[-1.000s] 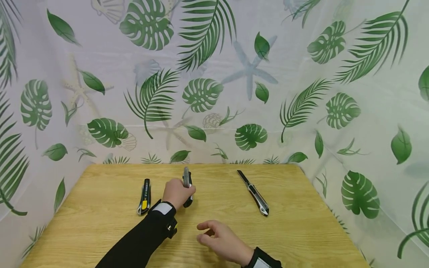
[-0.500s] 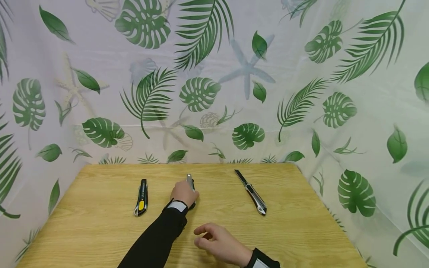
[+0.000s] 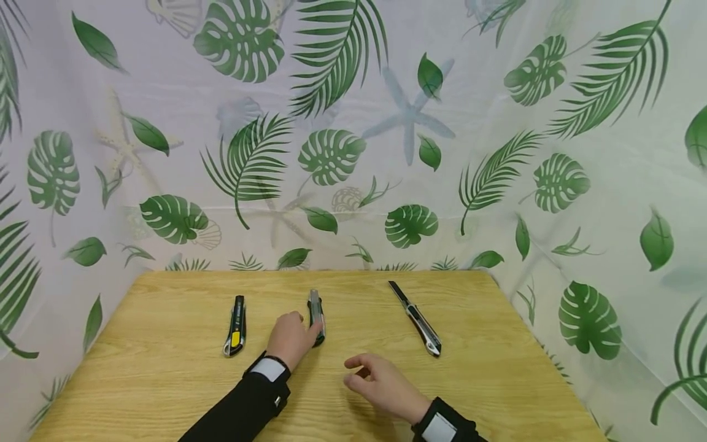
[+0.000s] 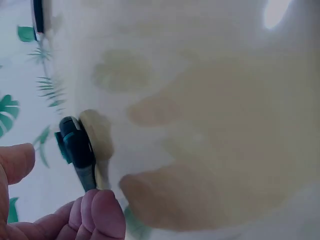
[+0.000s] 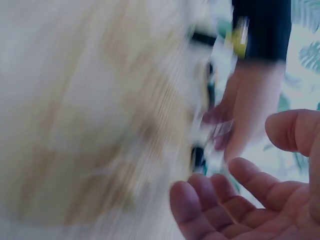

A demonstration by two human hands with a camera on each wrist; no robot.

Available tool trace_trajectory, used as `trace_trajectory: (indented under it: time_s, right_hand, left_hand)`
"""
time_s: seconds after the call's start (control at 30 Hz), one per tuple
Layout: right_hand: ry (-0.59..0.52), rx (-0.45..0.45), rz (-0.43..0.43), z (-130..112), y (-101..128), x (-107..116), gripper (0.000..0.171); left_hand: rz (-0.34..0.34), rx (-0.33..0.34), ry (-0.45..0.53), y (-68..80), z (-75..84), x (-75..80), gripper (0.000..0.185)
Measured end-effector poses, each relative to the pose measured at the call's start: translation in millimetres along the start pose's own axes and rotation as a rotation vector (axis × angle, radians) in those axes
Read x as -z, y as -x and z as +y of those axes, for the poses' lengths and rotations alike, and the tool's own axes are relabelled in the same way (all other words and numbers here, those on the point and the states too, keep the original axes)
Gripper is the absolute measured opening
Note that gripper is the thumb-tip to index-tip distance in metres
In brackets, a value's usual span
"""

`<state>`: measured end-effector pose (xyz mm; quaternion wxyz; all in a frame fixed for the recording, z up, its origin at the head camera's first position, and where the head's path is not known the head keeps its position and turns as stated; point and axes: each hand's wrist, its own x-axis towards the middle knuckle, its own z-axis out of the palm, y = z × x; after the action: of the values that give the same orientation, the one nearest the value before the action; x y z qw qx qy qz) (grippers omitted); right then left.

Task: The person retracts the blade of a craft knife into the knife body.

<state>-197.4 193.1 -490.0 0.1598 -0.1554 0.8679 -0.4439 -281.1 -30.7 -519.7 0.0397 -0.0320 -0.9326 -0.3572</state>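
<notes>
Gently: left hand (image 3: 289, 336) fingers lie loose against the middle utility knife (image 3: 316, 316); right hand (image 3: 381, 385) hovers, relaxed and empty, so square the knife to the table's far edge

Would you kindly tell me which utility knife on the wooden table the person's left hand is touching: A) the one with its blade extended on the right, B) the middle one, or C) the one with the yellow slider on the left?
B: the left hand rests against the middle utility knife, apart from the other two.

Matt wood-grain table (image 3: 166, 368); glossy printed plastic curtain (image 3: 497, 153); 3 utility knives (image 3: 316, 314) of shiny metal and black plastic.
</notes>
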Motion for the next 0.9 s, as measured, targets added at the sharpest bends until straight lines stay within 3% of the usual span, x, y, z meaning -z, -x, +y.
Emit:
trace_trajectory:
  time_s: [0.07, 0.23, 0.33, 0.43, 0.53, 0.73, 0.9]
  right_hand:
    - [0.086, 0.011, 0.116, 12, -6, 12, 0.04]
    - [0.347, -0.044, 0.514, 48, -22, 55, 0.034]
    - [0.49, -0.15, 0.63, 69, -28, 83, 0.043]
    - [0.577, -0.278, 0.599, 87, -30, 101, 0.058]
    - [0.591, -0.338, 0.531, 101, -31, 109, 0.064]
    - [0.579, -0.269, 0.468, 107, -42, 107, 0.042]
    - [0.546, -0.279, 0.433, 103, -47, 105, 0.03]
  left_hand:
    - [-0.029, 0.008, 0.026, 13.6, -4.9, 5.3, 0.05]
    - [-0.114, -0.003, 0.015, 45.5, -11.1, 21.3, 0.051]
    - [-0.142, -0.039, -0.029, 60.5, -11.7, 29.3, 0.052]
    - [-0.172, -0.069, -0.059, 70.2, -11.8, 33.5, 0.052]
    - [-0.182, -0.093, -0.074, 74.5, -11.7, 35.1, 0.052]
    - [-0.155, -0.095, -0.081, 74.6, -12.8, 38.7, 0.051]
    - [-0.185, -0.1, -0.07, 75.1, -14.5, 40.3, 0.053]
